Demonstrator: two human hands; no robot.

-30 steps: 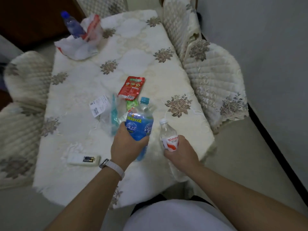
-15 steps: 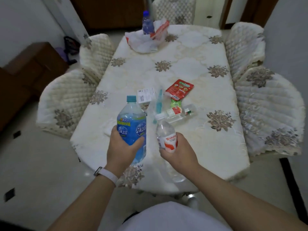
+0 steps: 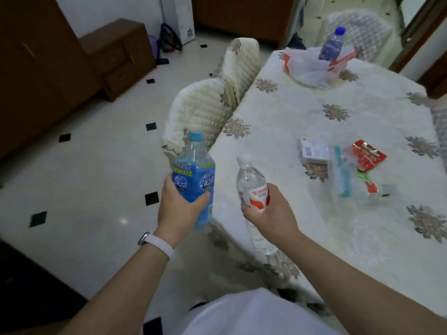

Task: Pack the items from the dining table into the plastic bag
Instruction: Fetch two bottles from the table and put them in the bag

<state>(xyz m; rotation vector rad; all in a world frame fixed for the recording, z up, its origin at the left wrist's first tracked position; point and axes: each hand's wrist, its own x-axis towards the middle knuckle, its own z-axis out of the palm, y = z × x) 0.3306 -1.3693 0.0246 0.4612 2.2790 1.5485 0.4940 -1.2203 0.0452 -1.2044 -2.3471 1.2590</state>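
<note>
My left hand [image 3: 180,209] grips a blue-labelled drink bottle [image 3: 194,170], held upright off the table's near-left corner. My right hand [image 3: 272,212] holds a clear water bottle [image 3: 251,182] with a red and white label, over the table edge. The white plastic bag [image 3: 307,65] lies at the far end of the dining table [image 3: 302,110] with a blue-capped bottle [image 3: 331,44] standing in it. Still on the cloth: a white box [image 3: 313,149], a red packet [image 3: 366,157], a teal item in clear wrap [image 3: 342,174] and a small lying bottle [image 3: 373,189].
Two quilted chairs [image 3: 200,110] stand along the table's left side, another at the far end [image 3: 358,27]. A brown cabinet [image 3: 113,56] lines the left wall. A tiled floor with black insets [image 3: 79,180] spreads to the left.
The view has swung left and I stand more at the table's left corner. Both bottles stay in my hands, now held beside the table edge rather than over it.
</note>
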